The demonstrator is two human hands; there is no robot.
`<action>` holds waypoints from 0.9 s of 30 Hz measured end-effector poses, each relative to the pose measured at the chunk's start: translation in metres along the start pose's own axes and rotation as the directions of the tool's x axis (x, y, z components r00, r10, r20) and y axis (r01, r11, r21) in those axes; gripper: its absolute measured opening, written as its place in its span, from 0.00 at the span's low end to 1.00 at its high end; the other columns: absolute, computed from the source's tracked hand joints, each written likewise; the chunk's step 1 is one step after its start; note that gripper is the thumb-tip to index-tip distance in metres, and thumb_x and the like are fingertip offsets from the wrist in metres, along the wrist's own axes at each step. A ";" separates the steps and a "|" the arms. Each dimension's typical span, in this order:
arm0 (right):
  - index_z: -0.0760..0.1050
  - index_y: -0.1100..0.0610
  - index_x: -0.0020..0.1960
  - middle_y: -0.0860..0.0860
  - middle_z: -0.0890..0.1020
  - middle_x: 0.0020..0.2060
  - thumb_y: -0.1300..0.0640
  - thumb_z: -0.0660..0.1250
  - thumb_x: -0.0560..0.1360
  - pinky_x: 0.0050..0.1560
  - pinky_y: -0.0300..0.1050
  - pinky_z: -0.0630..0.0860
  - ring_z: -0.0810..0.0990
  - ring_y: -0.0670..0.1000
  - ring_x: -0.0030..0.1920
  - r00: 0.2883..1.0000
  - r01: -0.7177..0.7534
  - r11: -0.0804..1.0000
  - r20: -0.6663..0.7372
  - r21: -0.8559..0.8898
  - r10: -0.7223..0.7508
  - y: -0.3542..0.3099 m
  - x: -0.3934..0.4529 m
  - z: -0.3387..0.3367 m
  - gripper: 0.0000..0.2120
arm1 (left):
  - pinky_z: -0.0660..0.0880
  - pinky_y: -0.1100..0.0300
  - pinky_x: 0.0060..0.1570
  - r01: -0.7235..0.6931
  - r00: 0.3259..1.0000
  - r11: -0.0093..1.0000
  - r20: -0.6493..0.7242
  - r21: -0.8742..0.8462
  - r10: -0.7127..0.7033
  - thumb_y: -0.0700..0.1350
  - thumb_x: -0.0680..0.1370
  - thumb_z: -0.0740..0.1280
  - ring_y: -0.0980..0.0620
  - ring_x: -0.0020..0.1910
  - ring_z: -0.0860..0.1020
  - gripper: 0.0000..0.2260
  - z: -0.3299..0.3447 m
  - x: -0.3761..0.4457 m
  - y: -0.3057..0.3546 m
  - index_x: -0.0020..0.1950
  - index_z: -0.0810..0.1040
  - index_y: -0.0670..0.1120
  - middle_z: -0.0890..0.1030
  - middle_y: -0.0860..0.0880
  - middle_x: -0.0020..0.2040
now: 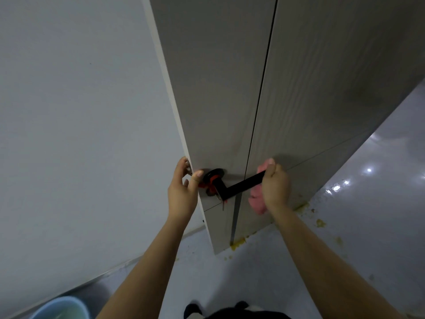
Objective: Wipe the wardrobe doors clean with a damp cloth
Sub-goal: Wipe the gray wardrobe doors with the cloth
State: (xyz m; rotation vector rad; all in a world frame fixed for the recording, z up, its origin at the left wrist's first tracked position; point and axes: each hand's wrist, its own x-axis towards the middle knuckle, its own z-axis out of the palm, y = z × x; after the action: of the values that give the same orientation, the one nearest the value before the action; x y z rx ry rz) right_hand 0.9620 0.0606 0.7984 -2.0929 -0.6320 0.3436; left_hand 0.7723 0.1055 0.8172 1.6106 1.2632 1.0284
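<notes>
Your right hand (274,184) gripped the pink cloth (258,200), its fingers curled tight round the bunched fabric and the far end of the black lever handle (239,187), so the cloth wrapped the bar to rub it. Your left hand (182,192) steadied the grey door (216,88) at its left edge: the fingers hooked round the edge by the latch plate while the thumb pressed near the round black rosette (215,174), probably to stop the door swinging under the wiping. The cloth looked soft and crumpled, with folds hanging below your fist. The door faces were smooth and matt with faint woodgrain, split by a dark vertical gap. Something red clung round the handle's neck. The glossy floor (368,203) carried yellowish crumbs at the door's foot, and a blue bucket (61,308) stood near left.
</notes>
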 end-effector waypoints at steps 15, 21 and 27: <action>0.61 0.62 0.72 0.59 0.75 0.60 0.53 0.46 0.84 0.48 0.33 0.68 0.76 0.57 0.59 0.949 -0.213 0.849 -0.103 0.483 0.297 -0.031 -0.097 0.043 0.21 | 0.75 0.53 0.61 -0.048 0.980 0.990 0.183 -0.129 0.071 0.46 0.73 0.73 0.68 0.47 0.76 0.13 -0.024 0.004 -0.008 0.49 0.70 0.58 0.77 0.59 0.46; 0.67 0.63 0.68 0.58 0.74 0.62 0.51 0.49 0.83 0.63 0.48 0.70 0.74 0.57 0.62 0.906 -0.300 0.819 -0.124 0.490 0.406 -0.029 -0.104 0.034 0.21 | 0.74 0.66 0.51 -0.088 0.925 0.983 0.354 -0.161 0.140 0.48 0.71 0.74 0.68 0.42 0.75 0.13 -0.041 0.006 -0.008 0.43 0.70 0.56 0.77 0.62 0.38; 0.67 0.63 0.67 0.59 0.76 0.59 0.49 0.47 0.83 0.49 0.43 0.71 0.76 0.59 0.58 0.876 -0.305 0.852 -0.225 0.426 0.426 -0.013 -0.129 0.016 0.22 | 0.69 0.75 0.37 -0.121 0.858 0.977 0.477 -0.177 0.192 0.50 0.71 0.74 0.68 0.36 0.75 0.12 -0.040 -0.018 -0.002 0.41 0.70 0.56 0.76 0.59 0.37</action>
State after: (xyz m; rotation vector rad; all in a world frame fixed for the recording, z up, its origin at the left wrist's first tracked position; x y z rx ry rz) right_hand 0.8434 0.0067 0.8011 -1.8248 0.0408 0.3098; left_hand 0.7310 0.0926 0.8266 1.7408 0.7069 0.7130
